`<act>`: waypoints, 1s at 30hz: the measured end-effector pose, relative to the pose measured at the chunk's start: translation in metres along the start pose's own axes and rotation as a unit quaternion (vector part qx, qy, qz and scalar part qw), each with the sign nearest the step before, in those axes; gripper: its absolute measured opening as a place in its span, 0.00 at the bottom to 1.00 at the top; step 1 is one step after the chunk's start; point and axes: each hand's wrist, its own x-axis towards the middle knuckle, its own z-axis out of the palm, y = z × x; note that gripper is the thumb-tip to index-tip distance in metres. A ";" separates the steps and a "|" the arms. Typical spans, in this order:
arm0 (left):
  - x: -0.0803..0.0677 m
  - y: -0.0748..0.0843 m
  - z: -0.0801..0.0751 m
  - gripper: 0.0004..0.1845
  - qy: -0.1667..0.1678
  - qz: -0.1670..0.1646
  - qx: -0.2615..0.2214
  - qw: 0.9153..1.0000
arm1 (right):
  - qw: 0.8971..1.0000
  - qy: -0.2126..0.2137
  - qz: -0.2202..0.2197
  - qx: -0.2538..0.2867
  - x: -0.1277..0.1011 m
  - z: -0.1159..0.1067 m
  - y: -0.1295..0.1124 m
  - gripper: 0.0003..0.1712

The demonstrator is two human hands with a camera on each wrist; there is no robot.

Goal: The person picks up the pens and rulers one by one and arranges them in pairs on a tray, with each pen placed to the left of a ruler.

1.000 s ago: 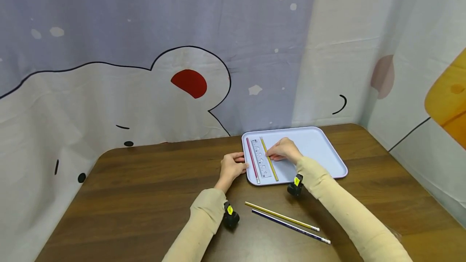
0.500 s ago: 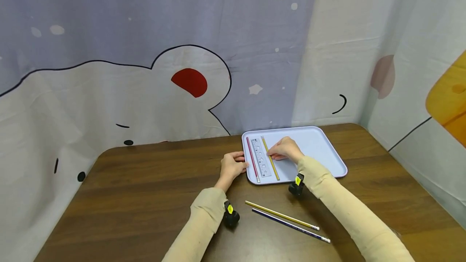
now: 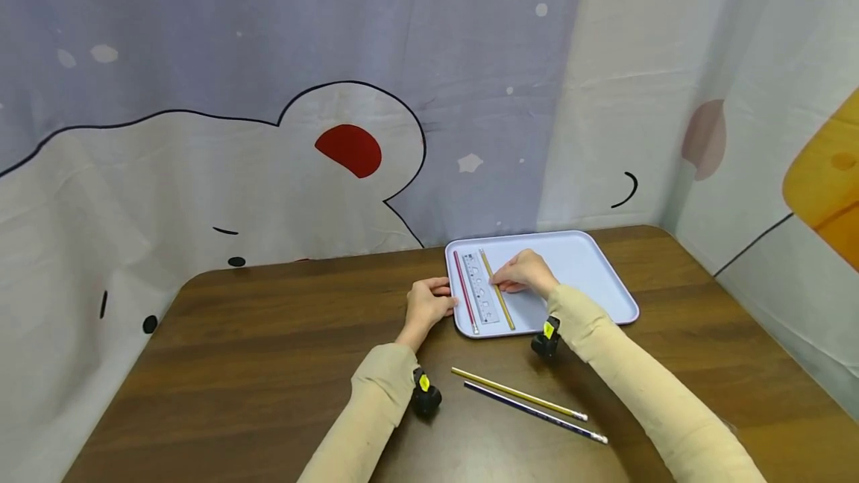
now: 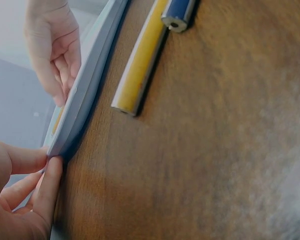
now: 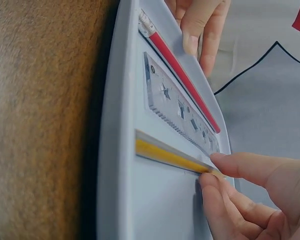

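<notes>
On the left side of a pale lavender tray (image 3: 590, 282), a red pencil (image 3: 465, 289), a clear ruler with cut-out shapes (image 3: 480, 291) and a yellow pencil (image 3: 505, 309) lie roughly side by side. My right hand (image 3: 526, 274) pinches the yellow pencil between thumb and fingers, near its far part in the right wrist view. The tray's left rim is gripped by my left hand (image 3: 427, 302); in the left wrist view its thumb (image 4: 27, 160) and a finger meet at the rim. The ruler (image 5: 177, 107) sits between the two pencils.
On the brown wooden table (image 3: 282, 364), in front of the tray, lie another yellow pencil (image 3: 520, 393) and a dark blue pencil (image 3: 537, 414), close together and slanting. A patterned curtain (image 3: 322, 192) hangs behind the table's far edge.
The near end of the yellow pencil in my right hand has shifted slightly right, widening its gap from the ruler a little. My left hand stays at the tray's rim.
</notes>
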 end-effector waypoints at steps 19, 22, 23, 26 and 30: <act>0.001 -0.001 0.000 0.23 0.001 0.004 0.004 1.000 | 0.999 0.001 0.007 -0.037 -0.011 -0.009 0.000 0.16; 0.001 -0.001 0.001 0.23 -0.001 0.004 0.002 1.000 | 0.999 -0.003 0.013 -0.037 -0.013 -0.011 0.002 0.16; 0.001 -0.001 0.001 0.23 -0.002 0.004 0.001 1.000 | 0.999 -0.003 0.015 -0.037 -0.013 -0.011 0.002 0.16; 0.001 -0.001 0.001 0.23 -0.003 0.003 -0.002 1.000 | 0.999 -0.008 0.010 -0.040 -0.015 -0.012 0.003 0.16; 0.001 -0.001 0.001 0.23 -0.001 0.003 0.000 1.000 | 0.999 -0.012 0.003 -0.044 -0.019 -0.012 0.005 0.16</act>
